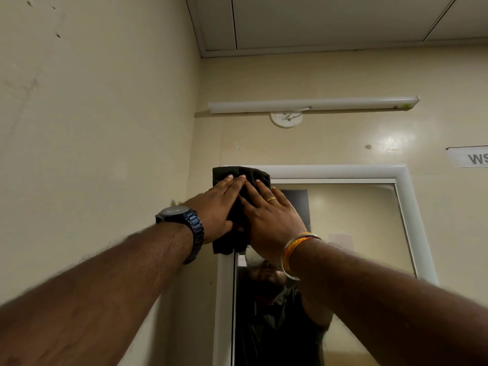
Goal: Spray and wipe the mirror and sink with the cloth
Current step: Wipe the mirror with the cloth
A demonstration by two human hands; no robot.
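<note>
A white-framed mirror (356,228) hangs on the cream wall ahead. A dark cloth (253,175) covers the mirror's top left corner, lying over frame and glass. My left hand (219,204), with a blue watch on its wrist, presses flat on the cloth with straight fingers. My right hand (272,220), wearing a ring and orange bangles, presses flat on the cloth beside it, partly overlapping the left fingers. The sink and any spray bottle are out of view.
A side wall (92,128) stands close on the left of the mirror. A tube light (311,104) runs above the mirror, with a round white fitting under it. A paper sign (470,157) is stuck on the wall at the right.
</note>
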